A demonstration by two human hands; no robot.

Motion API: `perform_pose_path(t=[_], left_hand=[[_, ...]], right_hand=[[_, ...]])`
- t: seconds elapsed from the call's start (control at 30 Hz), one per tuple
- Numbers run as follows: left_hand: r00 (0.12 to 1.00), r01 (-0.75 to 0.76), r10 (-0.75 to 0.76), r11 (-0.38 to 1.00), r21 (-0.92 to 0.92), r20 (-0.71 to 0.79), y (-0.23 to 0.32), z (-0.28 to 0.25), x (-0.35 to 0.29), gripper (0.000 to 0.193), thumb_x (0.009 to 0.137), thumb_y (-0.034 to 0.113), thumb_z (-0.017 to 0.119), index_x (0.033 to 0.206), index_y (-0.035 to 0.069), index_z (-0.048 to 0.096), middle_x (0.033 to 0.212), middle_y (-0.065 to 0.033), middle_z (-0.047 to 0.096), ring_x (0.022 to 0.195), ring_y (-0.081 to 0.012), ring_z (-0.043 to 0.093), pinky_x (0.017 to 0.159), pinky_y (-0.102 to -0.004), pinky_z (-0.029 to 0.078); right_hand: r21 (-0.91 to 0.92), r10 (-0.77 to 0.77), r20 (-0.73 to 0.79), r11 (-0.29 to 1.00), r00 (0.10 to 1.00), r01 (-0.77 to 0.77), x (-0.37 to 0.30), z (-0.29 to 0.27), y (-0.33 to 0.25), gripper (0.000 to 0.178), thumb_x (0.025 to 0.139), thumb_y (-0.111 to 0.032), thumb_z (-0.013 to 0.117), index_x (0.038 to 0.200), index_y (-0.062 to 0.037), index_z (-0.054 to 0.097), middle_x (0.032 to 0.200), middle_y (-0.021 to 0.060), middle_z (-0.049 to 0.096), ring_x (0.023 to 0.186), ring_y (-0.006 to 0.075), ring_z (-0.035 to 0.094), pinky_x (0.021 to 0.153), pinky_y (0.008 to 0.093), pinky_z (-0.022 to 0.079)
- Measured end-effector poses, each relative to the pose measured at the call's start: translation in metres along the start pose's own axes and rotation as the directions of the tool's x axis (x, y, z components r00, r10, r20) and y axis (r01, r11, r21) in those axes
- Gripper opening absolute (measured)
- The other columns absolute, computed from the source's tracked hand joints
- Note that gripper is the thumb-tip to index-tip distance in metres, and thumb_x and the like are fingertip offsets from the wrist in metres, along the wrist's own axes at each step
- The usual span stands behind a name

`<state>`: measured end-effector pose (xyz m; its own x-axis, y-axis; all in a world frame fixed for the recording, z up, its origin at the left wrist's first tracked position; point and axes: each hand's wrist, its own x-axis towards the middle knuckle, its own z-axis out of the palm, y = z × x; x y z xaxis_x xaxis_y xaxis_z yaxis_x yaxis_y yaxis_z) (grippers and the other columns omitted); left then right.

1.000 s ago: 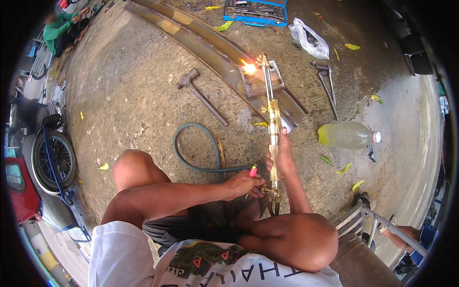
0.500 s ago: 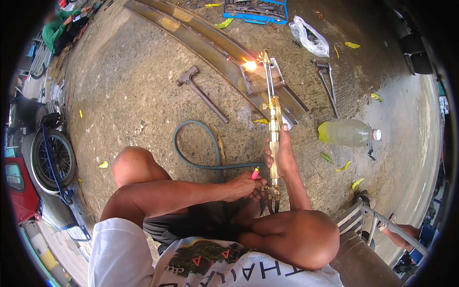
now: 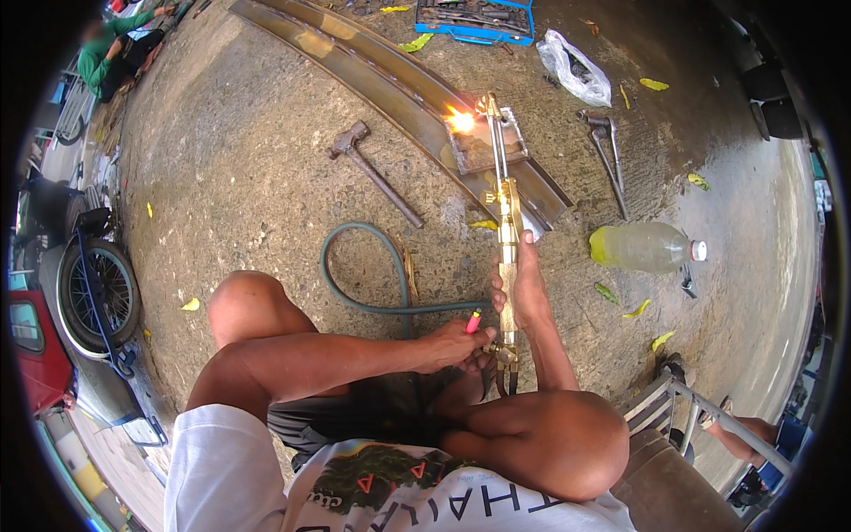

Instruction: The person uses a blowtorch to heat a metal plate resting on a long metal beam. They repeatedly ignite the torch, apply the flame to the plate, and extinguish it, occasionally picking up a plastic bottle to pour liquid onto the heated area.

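Note:
My right hand point(image 3: 532, 293) is wrapped round the knurled handle of a brass cutting torch point(image 3: 507, 213), thumb lying along its side. From the torch's head an orange flame point(image 3: 460, 121) burns leftward, above a small rusty metal plate point(image 3: 476, 157). That plate lies across long rusty steel channels point(image 3: 381, 84) on the ground. My left hand point(image 3: 448, 348) is closed, with a pink lighter point(image 3: 473, 323) sticking up from it. Its fingers are at the valve point(image 3: 502, 353) on the torch's lower end; their exact grip is partly hidden.
A green hose point(image 3: 328, 266) loops left of the torch. A hammer point(image 3: 377, 176) lies beyond it. To the right are a bottle of yellowish liquid point(image 3: 643, 247), a ratchet tool point(image 3: 607, 160) and a plastic bag point(image 3: 576, 71). A blue socket case point(image 3: 474, 37) sits at the far side.
The flame looks a little broader and more orange. My left fingers have shifted slightly at the valve, while the torch stays in place. The green-sleeved person's arms have moved.

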<state>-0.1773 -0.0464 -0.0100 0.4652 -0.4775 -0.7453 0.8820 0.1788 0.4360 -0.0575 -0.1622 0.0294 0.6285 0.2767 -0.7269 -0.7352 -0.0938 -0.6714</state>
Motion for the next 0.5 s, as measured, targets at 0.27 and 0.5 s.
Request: perform_pose_path(t=[0.27, 0.5], left_hand=[[0.996, 0.041, -0.033, 0.993, 0.112, -0.078, 0.016, -0.007, -0.002, 0.048, 0.105, 0.045, 0.048, 0.103, -0.002, 0.058, 0.079, -0.0116, 0.064, 0.07, -0.0186, 0.064, 0.064, -0.034, 0.057], [0.792, -0.335, 0.372, 0.928, 0.165, -0.485, 0.079, -0.043, 0.019, 0.052, 0.106, 0.045, 0.045, 0.11, -0.005, 0.059, 0.093, -0.0127, 0.066, 0.082, -0.0212, 0.065, 0.078, -0.0355, 0.055]], right_hand=[[-0.013, -0.006, 0.002, 1.0, 1.0, 0.006, 0.002, -0.002, 0.002, 0.077, 0.093, -0.081, 0.021, 0.096, -0.0085, 0.048, 0.059, -0.0009, 0.041, 0.042, 0.011, 0.038, 0.039, 0.0274, 0.034], [-0.013, 0.002, -0.023, 1.0, 1.0, -0.002, -0.001, 0.003, -0.001, 0.075, 0.095, -0.078, 0.02, 0.094, -0.0093, 0.048, 0.058, -0.0011, 0.041, 0.041, 0.0107, 0.037, 0.038, 0.0261, 0.033]])
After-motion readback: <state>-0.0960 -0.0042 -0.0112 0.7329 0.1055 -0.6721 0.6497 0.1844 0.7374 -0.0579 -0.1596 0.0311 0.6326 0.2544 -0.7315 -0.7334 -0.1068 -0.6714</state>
